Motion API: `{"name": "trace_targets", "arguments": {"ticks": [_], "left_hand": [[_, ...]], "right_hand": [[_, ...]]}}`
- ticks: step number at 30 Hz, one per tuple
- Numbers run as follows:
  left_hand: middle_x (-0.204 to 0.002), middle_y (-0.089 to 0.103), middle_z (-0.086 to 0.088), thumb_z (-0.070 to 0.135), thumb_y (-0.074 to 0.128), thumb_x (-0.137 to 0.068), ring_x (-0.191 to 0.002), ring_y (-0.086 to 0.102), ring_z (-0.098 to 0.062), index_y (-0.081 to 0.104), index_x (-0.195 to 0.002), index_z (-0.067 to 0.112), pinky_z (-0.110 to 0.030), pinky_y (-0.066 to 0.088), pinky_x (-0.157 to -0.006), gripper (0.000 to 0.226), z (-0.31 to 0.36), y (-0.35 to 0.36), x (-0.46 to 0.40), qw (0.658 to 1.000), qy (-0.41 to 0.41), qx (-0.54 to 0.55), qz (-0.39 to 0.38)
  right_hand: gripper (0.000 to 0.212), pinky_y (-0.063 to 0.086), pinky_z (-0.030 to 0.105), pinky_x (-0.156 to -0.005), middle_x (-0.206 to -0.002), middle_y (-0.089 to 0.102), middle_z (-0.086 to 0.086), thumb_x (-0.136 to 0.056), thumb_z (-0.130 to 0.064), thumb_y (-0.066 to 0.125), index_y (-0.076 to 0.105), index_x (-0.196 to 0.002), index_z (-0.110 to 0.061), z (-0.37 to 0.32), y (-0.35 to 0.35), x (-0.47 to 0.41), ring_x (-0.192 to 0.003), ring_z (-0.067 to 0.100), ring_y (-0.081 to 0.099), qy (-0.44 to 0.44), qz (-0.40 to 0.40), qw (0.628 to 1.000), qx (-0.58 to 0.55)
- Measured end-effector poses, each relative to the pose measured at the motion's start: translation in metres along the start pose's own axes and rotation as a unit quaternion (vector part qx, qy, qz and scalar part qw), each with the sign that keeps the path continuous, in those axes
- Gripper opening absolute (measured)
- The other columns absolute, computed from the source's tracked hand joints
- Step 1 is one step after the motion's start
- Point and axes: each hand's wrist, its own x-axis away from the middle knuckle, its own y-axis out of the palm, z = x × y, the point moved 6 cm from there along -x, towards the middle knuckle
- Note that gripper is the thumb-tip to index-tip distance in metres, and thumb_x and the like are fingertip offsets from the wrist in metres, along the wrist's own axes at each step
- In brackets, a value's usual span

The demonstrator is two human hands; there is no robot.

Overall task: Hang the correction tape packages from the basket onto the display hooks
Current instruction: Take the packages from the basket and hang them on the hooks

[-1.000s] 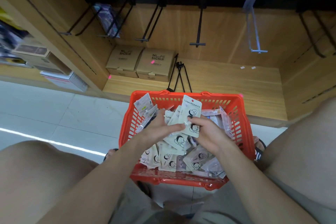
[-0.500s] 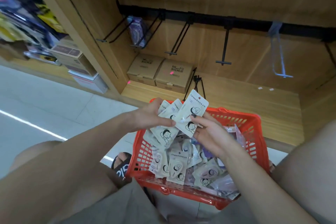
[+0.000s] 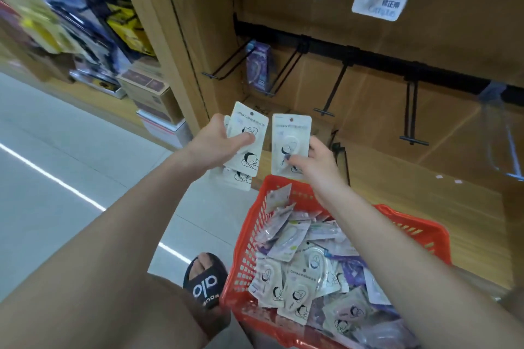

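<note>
So the thing that matters here is where the single package [image 3: 290, 144] sits relative to the black hook rail [image 3: 368, 61]. The right hand [image 3: 314, 164] pinches that one card by its lower edge, fingers [image 3: 295, 160] clamped on the bottom part, so the card stands upright with its long axis pointing up and the little hang hole at the top, free of the grip. The rail is above and a bit right of it, and the nearest bare hook [image 3: 330, 99] pokes out toward the card from up there, its crossbar tip just above and right of the hole, not touching yet. The left hand [image 3: 215, 144] is curled round a fanned stack of packages [image 3: 246, 147] just left of the single card, further from that bare hook, so I'd guess the right hand does the hanging and the left just feeds. The hook nearest the left hand already carries a purple pack [image 3: 259, 65]. Loads more packages sit loose in the red basket [image 3: 246, 249], down below the rail on the floor. My read: the hole has to go up and right, then back along the prong toward the rail.
</note>
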Motion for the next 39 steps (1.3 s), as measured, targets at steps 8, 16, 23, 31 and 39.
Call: {"name": "trace_targets", "arguments": {"ticks": [8,16,23,31,39], "left_hand": [[-0.096,0.066,0.012,0.041,0.076,-0.092,-0.063,0.07,0.002,0.045,-0.121,0.02,-0.016,0.048,-0.042,0.048,-0.008,-0.035,-0.013,0.999,0.008,-0.001,0.05],[-0.09,0.064,0.013,0.043,0.074,-0.093,-0.061,0.071,-0.006,0.04,-0.118,0.02,-0.014,0.046,-0.038,0.048,0.002,-0.026,-0.027,0.999,0.027,-0.043,0.017],[-0.088,0.061,0.012,0.045,0.073,-0.094,-0.059,0.068,-0.006,0.039,-0.118,0.021,-0.016,0.045,-0.036,0.049,0.007,-0.005,-0.041,0.998,0.029,-0.055,-0.013],[-0.093,0.059,0.019,0.052,0.072,-0.093,-0.066,0.07,-0.005,0.041,-0.122,0.024,-0.013,0.045,-0.038,0.05,0.013,0.002,-0.057,0.998,0.042,-0.03,-0.022],[-0.095,0.063,0.015,0.054,0.071,-0.093,-0.069,0.07,-0.006,0.042,-0.12,0.024,-0.014,0.044,-0.037,0.05,0.012,0.0,-0.056,0.999,0.028,-0.019,-0.024]], "right_hand": [[0.035,0.058,0.041,-0.097,-0.121,0.075,-0.003,-0.097,-0.004,0.066,0.063,-0.129,-0.019,-0.024,0.047,-0.043,-0.112,0.015,0.071,-0.003,-0.002,1.0,-0.003],[0.017,0.059,0.038,-0.087,-0.111,0.075,-0.004,-0.1,-0.021,0.067,0.066,-0.117,-0.024,-0.012,0.047,-0.08,-0.108,0.021,0.071,0.024,0.071,0.997,0.025],[0.014,0.065,0.028,-0.073,-0.109,0.07,0.002,-0.097,-0.032,0.073,0.062,-0.095,-0.024,-0.006,0.033,-0.152,-0.097,0.023,0.073,0.108,0.172,0.976,-0.082],[0.059,0.043,0.032,-0.064,-0.119,0.074,0.001,-0.09,-0.053,0.074,0.06,-0.132,-0.014,-0.012,0.026,-0.201,-0.089,0.019,0.078,0.162,0.214,0.956,-0.117],[0.053,0.059,0.039,-0.097,-0.126,0.068,0.01,-0.094,-0.045,0.069,0.058,-0.135,-0.013,0.01,0.037,-0.174,-0.106,0.026,0.07,0.17,0.188,0.959,-0.129]]}}
